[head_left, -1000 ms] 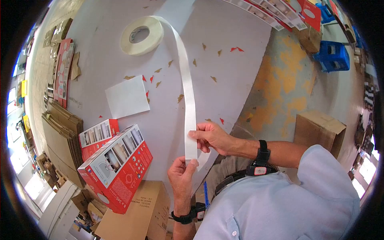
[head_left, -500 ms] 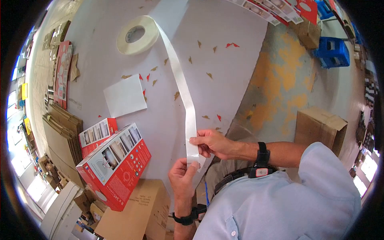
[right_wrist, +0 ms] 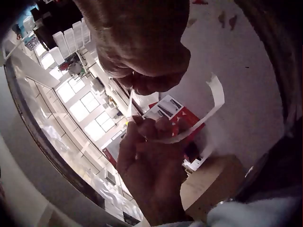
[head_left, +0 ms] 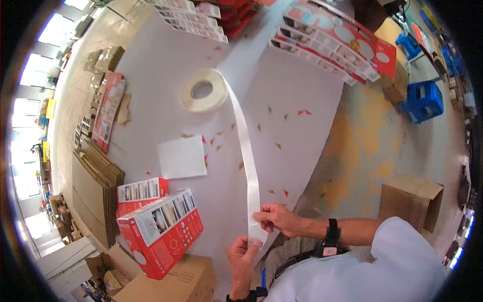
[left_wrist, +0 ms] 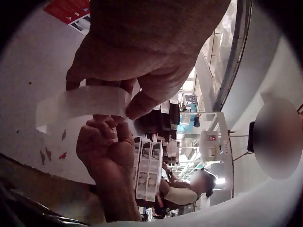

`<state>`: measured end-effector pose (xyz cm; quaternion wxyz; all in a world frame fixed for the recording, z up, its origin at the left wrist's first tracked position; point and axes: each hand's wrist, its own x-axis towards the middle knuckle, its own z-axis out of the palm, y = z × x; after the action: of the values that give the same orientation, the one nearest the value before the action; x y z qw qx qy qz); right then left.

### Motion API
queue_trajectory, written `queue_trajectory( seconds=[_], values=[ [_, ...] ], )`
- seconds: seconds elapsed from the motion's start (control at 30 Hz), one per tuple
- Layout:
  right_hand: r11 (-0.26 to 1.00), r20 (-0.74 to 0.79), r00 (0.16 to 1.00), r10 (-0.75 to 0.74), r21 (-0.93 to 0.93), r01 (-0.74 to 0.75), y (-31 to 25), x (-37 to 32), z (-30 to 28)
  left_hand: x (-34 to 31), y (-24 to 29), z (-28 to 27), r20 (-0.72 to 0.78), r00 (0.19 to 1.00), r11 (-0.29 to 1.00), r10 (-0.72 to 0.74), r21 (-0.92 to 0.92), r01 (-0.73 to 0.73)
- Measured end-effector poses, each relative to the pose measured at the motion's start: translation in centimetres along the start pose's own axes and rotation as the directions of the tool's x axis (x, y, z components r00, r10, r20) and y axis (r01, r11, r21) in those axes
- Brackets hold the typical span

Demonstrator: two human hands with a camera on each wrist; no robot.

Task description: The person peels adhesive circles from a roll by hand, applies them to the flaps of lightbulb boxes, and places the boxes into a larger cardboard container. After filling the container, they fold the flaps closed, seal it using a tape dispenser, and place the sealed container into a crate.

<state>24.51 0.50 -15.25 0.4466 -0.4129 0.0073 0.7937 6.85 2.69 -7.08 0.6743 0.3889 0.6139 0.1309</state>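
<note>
The pale worktop (head_left: pixel 297 166) spreads out in front of you. At your left are a brown carton (head_left: pixel 168 287), a stack of flattened cardboard (head_left: pixel 93 194), and a red printed box (head_left: pixel 173 239) with a second red box (head_left: pixel 142 191) just behind it. Farther in, a white sheet (head_left: pixel 182 158) lies flat, near the roll of white tape (head_left: pixel 220 93) resting on the worktop. From the roll, a tape strip (head_left: pixel 246 156) runs to your hands. Your right hand (head_left: pixel 282 220) pinches it between thumb and fingers; your left hand (head_left: pixel 242 259), thumb uppermost, clamps it nearer you. Small red scraps (head_left: pixel 304 112) dot the surface.
</note>
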Motion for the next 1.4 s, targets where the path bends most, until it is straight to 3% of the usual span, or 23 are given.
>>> queue_trajectory(
  seconds=[0.23, 0.33, 0.43, 0.53, 0.63, 0.73, 0.77, 0.83, 0.93, 1.03, 1.4],
  values=[
    [0.996, 0.035, 0.998, -0.055, -0.073, 0.057, -2.1, 0.3, -0.3, 0.9, -0.2, 0.7, 0.027, 0.998, 0.994, 0.064, -0.091, -0.062],
    [0.961, -0.1, 0.988, -0.114, -0.264, 0.084, -3.6, 0.8, -0.6, 1.3, -0.3, 1.0, 0.025, 0.996, 0.995, 0.09, -0.042, -0.089],
    [0.899, -0.233, 0.929, -0.287, -0.401, 0.177, -5.6, 2.2, -2.1, 1.4, -0.5, 1.2, -0.004, 0.998, 0.997, 0.067, -0.022, -0.068],
    [0.809, -0.187, 0.895, -0.404, -0.529, 0.255, -8.0, 2.9, -3.3, 1.2, 0.3, 1.5, -0.052, 0.997, 0.992, 0.06, -0.105, -0.065],
    [0.47, 0.043, 0.758, -0.651, -0.761, 0.448, -9.3, 2.5, -2.7, 1.1, 0.9, 1.3, -0.076, 0.993, 0.982, 0.088, -0.161, -0.1],
    [0.513, 0.097, 0.834, -0.544, -0.748, 0.421, -10.9, 1.5, -1.1, 1.5, 1.3, 1.1, -0.096, 0.988, 0.972, 0.122, -0.188, -0.138],
    [0.63, 0.076, 0.919, -0.387, -0.706, 0.324, -10.6, 1.0, -0.7, 1.3, 1.3, 1.0, -0.107, 0.987, 0.971, 0.123, -0.192, -0.142],
    [0.783, 0.076, 0.995, -0.066, -0.614, 0.098, -10.4, 0.7, -0.3, 1.3, 1.6, 1.1, -0.128, 0.982, 0.959, 0.137, -0.231, -0.164],
    [0.876, 0.099, 0.957, 0.271, -0.438, -0.203, -7.5, 0.2, 0.0, 0.9, 2.0, 1.0, -0.141, 0.982, 0.965, 0.124, -0.212, -0.153],
    [0.969, 0.134, 0.96, 0.244, -0.066, -0.237, -4.2, -0.1, 0.5, 0.7, 1.6, 0.9, -0.114, 0.988, 0.973, 0.109, -0.193, -0.13],
    [0.997, 0.015, 0.998, 0.064, 0.038, -0.065, -1.3, -0.4, 0.3, 1.0, 0.5, 0.9, -0.06, 0.996, 0.985, 0.065, -0.154, -0.074]
  ],
)
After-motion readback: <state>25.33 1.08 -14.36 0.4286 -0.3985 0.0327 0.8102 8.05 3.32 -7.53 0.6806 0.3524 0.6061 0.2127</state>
